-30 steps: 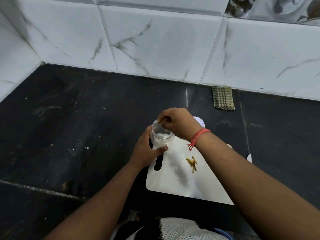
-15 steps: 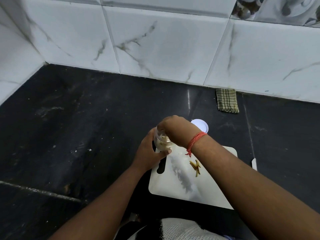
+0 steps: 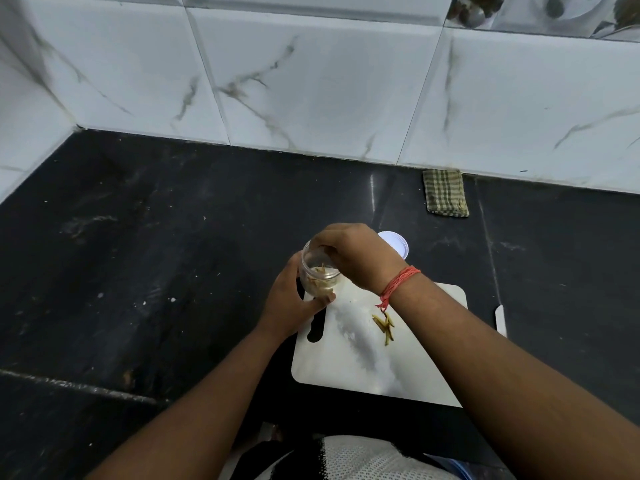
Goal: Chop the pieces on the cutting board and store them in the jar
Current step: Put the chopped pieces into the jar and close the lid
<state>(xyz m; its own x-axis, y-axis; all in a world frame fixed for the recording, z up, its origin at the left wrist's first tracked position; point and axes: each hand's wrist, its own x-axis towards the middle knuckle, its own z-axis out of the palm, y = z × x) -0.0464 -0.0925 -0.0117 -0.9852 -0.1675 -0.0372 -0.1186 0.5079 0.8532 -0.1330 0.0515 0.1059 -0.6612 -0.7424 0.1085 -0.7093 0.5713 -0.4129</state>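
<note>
Jar (image 3: pixel 318 271) sits tilted at the cutting board's (image 3: pixel 349 355) far left corner, your left hand (image 3: pixel 294 299) curled around it in a firm grip. Your right hand (image 3: pixel 356 254) bunches its fingers at the jar's mouth; whether they pinch anything, you cannot tell. A few pieces (image 3: pixel 385 325) lie on the board; the lid (image 3: pixel 396 244) rests on the desk (image 3: pixel 173 254) beyond it.

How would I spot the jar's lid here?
Start at the white cutting board on the black counter. Just beyond its far edge, behind the right hand, lies the lid: a small white disc, round and flat, unlike the checked cloth by the wall.
</note>
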